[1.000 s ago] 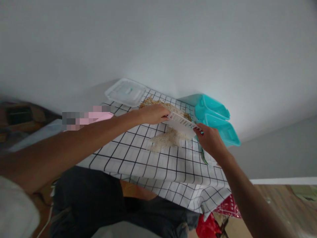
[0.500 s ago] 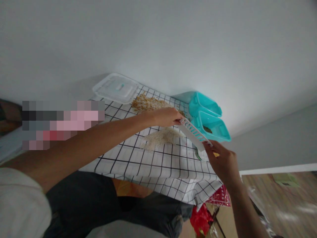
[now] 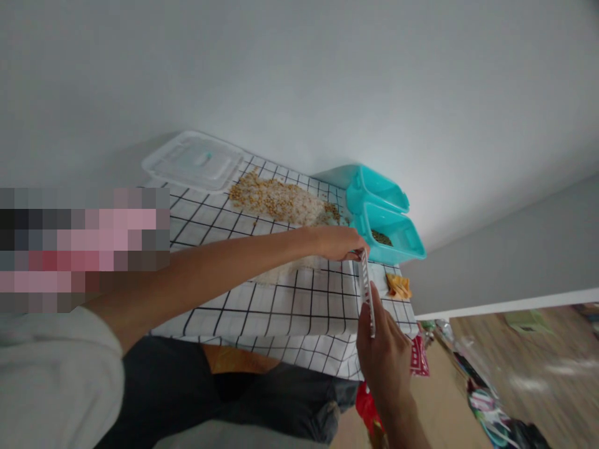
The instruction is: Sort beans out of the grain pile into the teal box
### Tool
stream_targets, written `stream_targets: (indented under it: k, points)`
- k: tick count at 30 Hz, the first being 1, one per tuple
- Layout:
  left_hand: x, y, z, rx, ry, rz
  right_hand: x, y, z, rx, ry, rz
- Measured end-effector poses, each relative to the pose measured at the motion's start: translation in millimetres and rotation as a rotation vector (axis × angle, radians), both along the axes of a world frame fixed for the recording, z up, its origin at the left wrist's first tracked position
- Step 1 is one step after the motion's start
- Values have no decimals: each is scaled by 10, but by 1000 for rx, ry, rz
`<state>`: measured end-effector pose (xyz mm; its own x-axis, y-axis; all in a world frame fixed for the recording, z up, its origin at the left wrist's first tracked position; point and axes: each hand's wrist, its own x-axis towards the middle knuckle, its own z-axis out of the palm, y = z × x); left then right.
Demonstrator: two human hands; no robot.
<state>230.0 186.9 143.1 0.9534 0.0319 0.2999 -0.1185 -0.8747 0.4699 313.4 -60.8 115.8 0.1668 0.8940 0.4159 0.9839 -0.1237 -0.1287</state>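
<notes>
The rack between left hand and right hand looks like smooth plastic. Beyond the left hand, the box is glossy plastic, the lid translucent plastic, the grain rough. Matt cloth spreads below both hands. Right of the right hand, the wooden-looking floor shines.

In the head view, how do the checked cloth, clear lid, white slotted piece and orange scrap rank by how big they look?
1. Checked cloth
2. Clear lid
3. White slotted piece, seen nearly edge-on
4. Orange scrap
</notes>
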Motion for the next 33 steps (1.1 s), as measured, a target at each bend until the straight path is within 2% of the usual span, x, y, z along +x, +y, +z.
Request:
stream_targets:
  k: [7,12,15,19,33]
  points:
    - [-6,164,-191,-66,4,8,-84,227,-43,-56,24,24]
    - [-80,268,-230,-101,-5,10,-253,365,-16,-48,52,37]
    - [-146,321,-236,-114,-10,2,-367,445,-52,5,58,49]
    - [-308,383,-231,-118,-26,28,-526,544,-96,70,62,40]
    - [-891,494,-251,-161,-29,135,-970,719,-68,57,169,105]
